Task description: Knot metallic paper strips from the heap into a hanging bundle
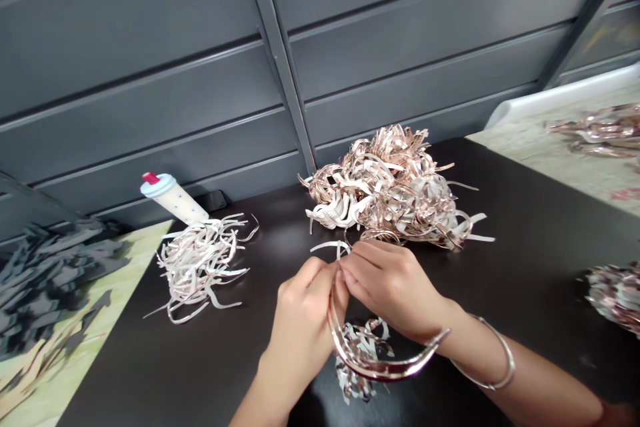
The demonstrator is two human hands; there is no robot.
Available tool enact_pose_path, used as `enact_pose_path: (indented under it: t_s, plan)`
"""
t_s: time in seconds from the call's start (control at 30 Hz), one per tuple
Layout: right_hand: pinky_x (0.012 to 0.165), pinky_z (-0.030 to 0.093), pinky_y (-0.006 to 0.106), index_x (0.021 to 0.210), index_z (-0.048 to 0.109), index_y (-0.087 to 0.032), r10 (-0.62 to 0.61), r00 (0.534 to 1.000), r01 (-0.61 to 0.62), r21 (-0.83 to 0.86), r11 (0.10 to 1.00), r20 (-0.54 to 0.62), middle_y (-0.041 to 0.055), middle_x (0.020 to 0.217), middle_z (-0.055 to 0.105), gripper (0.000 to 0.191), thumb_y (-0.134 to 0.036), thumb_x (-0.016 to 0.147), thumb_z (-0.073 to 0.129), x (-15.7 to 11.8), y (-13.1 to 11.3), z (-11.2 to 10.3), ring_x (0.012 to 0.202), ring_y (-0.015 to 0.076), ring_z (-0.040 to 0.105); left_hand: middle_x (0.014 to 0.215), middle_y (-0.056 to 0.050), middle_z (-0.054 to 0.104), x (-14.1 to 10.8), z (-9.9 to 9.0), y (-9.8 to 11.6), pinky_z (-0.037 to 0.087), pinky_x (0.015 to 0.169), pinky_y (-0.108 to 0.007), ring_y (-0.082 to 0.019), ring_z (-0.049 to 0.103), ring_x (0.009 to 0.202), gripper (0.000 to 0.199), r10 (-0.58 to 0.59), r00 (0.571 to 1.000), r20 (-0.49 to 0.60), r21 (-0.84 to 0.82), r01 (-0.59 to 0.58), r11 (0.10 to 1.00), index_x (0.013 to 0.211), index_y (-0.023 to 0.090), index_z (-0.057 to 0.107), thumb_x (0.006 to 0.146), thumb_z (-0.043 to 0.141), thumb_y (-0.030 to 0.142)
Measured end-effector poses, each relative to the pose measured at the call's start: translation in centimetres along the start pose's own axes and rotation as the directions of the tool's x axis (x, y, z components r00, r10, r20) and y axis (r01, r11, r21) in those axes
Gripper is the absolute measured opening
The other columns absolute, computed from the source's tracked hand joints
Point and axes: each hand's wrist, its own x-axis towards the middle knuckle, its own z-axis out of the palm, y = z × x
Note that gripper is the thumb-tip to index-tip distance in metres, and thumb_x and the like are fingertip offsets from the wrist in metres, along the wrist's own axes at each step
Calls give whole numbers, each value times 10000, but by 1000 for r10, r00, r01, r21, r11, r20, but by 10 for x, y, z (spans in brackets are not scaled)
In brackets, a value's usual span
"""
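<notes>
My left hand (305, 310) and my right hand (395, 287) meet at the fingertips and pinch a shiny rose-gold foil strip (380, 363). The strip curves down in a loop below them, over a small tangle of silver-and-white strips (360, 353). Just beyond my right fingers lies a large heap of rose-gold foil strips with white backing (395, 187). Further left is a looser pile of white strips (200, 263). A metal bangle (487, 361) circles my right wrist.
A cream bottle with a red cap (173, 197) leans at the back of the dark tabletop (525, 213), against grey panelling (150, 80). More metallic strips (617, 297) lie at the right edge. Further strips (600, 130) and a dark heap (50, 280) rest on pale boards.
</notes>
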Motion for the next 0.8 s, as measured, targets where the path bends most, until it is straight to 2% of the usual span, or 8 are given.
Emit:
enact_pose_path:
  t_s: [0.1,0.2,0.3,0.37,0.5,0.63,0.8]
  plan:
    - [522,364,264,557,544,-156,59,997,-56,64,996,-41,30,574,529,338,-91,870,433,2,4,3,547,139,472,677,-29,555,2,-1,1,417,520,-208,-100,521,558,241,-27,1000,-11,-68,26,997,733,134,622,908,457,130]
    - [521,394,230,634,599,-151,154,987,-132,279,951,-56,7,569,557,249,-94,840,473,3,10,3,534,113,505,648,-17,564,5,-5,2,414,528,-201,-91,534,552,283,-60,997,-51,-144,52,988,651,144,609,895,471,110]
    - [527,429,206,721,649,-158,160,987,-134,401,906,-32,3,597,616,195,-101,852,516,2,14,1,532,99,551,623,-6,570,6,-7,2,409,522,-194,-84,536,537,286,-76,993,-93,-161,60,985,630,146,618,880,486,100]
    - [561,463,223,752,667,-145,124,992,-108,373,922,-20,36,650,660,188,-106,868,524,1,14,0,582,124,602,628,-8,574,6,-6,2,412,525,-195,-87,538,542,259,-80,992,-101,-158,63,985,677,143,647,878,489,99]
    - [569,472,251,725,666,-118,107,994,-104,215,971,-4,77,672,673,251,-93,897,485,-3,7,-1,609,160,633,643,-14,560,4,0,1,404,522,-207,-93,522,545,237,-77,992,-104,-123,64,990,770,136,678,893,476,108]
    - [530,432,253,693,649,-118,105,994,-106,103,989,10,65,628,641,290,-87,906,455,-5,2,-3,563,157,605,683,-29,565,1,5,-2,408,528,-216,-102,524,563,214,-45,995,-89,-53,41,998,824,124,666,907,469,128]
    - [478,355,260,633,605,-137,69,998,-69,-5,998,12,31,554,563,322,-79,895,427,-2,-1,1,489,139,509,686,-37,558,1,4,-4,410,517,-210,-103,515,559,238,-20,1000,-8,-20,20,1000,779,122,641,919,450,147]
